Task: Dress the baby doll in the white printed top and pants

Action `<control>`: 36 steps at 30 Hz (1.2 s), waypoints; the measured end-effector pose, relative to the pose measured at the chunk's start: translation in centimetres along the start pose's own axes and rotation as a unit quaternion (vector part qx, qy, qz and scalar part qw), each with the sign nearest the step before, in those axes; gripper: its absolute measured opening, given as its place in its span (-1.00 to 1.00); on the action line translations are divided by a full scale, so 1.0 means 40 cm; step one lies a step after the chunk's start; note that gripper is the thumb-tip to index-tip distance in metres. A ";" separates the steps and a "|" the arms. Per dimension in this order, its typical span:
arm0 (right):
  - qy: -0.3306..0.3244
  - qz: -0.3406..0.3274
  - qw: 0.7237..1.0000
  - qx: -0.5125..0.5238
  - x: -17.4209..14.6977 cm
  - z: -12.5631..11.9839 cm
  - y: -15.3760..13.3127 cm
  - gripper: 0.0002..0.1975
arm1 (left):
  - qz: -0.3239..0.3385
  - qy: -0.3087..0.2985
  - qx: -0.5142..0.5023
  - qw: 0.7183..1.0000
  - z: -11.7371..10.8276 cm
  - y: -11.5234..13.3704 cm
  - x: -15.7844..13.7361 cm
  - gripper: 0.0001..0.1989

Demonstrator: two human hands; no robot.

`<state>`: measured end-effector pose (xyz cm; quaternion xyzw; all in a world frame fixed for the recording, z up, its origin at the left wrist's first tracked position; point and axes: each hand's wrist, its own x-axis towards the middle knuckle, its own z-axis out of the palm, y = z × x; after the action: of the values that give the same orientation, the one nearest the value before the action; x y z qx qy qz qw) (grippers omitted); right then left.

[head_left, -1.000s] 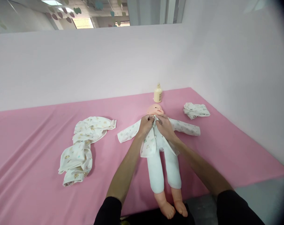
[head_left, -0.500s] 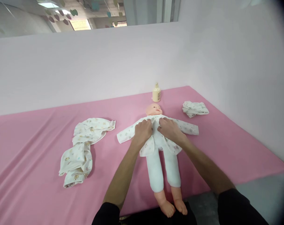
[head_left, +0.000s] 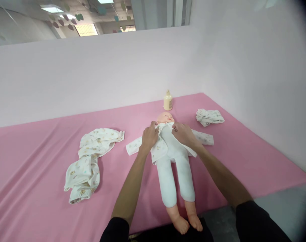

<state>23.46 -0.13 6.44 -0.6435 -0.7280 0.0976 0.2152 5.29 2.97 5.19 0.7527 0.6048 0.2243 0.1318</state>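
A baby doll (head_left: 178, 168) with a white cloth body lies on its back on the pink-covered table, feet towards me. It wears a white printed baby jacket (head_left: 159, 149), open down the front, with both sleeves spread outward. My left hand (head_left: 150, 136) is closed on the jacket's edge near the doll's shoulder, on the left side. On the other side, my right hand (head_left: 183, 134) pinches the opposite front edge close to the collar. Both hands hide parts of the jacket's upper front and shoulders.
Rumpled printed baby clothes (head_left: 84, 168) lie to the left on the pink cover (head_left: 37, 161). A cream pump bottle (head_left: 168, 101) stands behind the doll's head. To the right rests a folded printed cloth (head_left: 209, 117). White walls (head_left: 92, 74) bound the table at the back and right.
My hands have moved up towards the collar and a little apart, drawing the jacket fronts wider. More of the doll's white chest shows between them.
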 end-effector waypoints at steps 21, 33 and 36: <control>0.008 -0.001 0.999 0.041 0.008 0.013 0.014 -0.90 | 0.056 -0.104 0.051 0.992 -0.031 -0.055 0.012 -0.65; -0.004 0.000 0.999 0.038 0.011 0.016 0.021 -0.90 | 0.004 -0.095 0.131 0.987 -0.003 -0.036 0.011 -0.68; -0.002 -0.002 0.999 0.035 0.010 0.015 0.021 -0.91 | 0.014 -0.095 0.157 0.983 -0.009 -0.034 0.007 -0.70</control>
<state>23.92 0.49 5.62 -0.6341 -0.7256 0.1237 0.2368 4.00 3.52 4.89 0.7900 0.6071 0.0562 0.0655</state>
